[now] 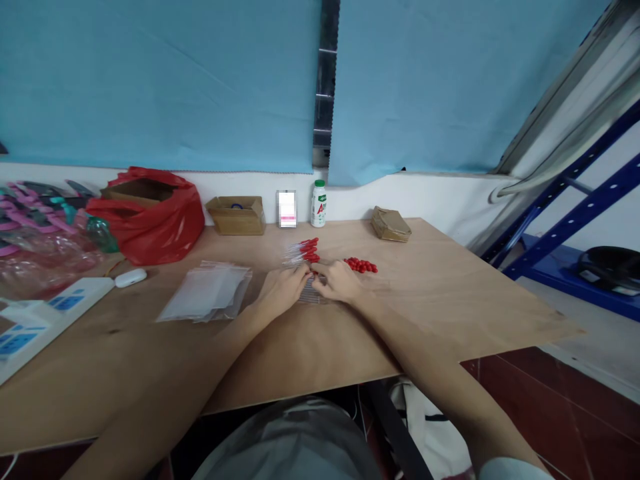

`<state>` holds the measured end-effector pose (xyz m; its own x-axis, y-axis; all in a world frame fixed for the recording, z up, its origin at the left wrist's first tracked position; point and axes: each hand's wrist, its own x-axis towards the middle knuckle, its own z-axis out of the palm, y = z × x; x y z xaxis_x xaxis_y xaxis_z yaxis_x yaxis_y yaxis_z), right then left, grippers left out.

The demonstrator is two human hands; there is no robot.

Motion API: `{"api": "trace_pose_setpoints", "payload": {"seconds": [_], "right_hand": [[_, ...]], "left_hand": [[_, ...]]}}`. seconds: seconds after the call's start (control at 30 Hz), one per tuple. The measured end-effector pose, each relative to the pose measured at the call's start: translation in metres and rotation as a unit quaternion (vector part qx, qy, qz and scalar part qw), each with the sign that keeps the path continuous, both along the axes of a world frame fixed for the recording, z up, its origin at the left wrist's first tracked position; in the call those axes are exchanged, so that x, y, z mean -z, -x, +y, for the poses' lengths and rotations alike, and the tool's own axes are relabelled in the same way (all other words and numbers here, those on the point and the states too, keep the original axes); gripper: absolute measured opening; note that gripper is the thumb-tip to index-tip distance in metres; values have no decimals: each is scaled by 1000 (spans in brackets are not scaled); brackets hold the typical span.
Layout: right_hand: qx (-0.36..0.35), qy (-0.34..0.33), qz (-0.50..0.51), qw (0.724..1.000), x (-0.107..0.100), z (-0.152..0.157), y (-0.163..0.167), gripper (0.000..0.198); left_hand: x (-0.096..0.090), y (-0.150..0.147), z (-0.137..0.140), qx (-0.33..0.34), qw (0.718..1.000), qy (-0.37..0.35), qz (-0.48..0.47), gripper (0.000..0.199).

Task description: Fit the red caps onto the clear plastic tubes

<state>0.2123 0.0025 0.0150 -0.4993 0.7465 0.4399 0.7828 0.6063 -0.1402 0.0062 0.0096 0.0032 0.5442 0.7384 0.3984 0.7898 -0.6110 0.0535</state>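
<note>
My left hand (285, 287) and my right hand (340, 280) meet over the middle of the table, fingertips nearly touching. Both have their fingers closed in a pinch. A bit of red shows between the fingertips; what exactly they hold is too small and hidden to tell. Under and between the hands lie several thin clear rods (309, 293), partly covered. Just beyond my fingers is a pile of slim clear pieces with red ends (309, 249). To the right of my right hand sits a cluster of small red rounded pieces (362, 265).
Clear plastic bags (205, 293) lie left of my hands, near a power strip (55, 313) and a white case (131, 278). Along the wall stand a red bag (165, 227), an open carton (243, 223), a white bottle (319, 207) and a brown package (391, 225).
</note>
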Motion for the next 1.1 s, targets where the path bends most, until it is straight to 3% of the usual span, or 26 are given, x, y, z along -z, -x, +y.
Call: {"api": "trace_pose_setpoints", "payload": {"seconds": [0.6,0.9,1.1], "right_hand": [[-28,25,12,999,3,5,-3,14],[31,28,-9,999,-1,-1,5,13],[21,12,7,1000,0,-1,6,13]], "left_hand": [[1,10,5,38,999,-16,-14,35],[0,8,6,60,998,-22,3,29],[-5,8,5,73,997,-13,-4,34]]}}
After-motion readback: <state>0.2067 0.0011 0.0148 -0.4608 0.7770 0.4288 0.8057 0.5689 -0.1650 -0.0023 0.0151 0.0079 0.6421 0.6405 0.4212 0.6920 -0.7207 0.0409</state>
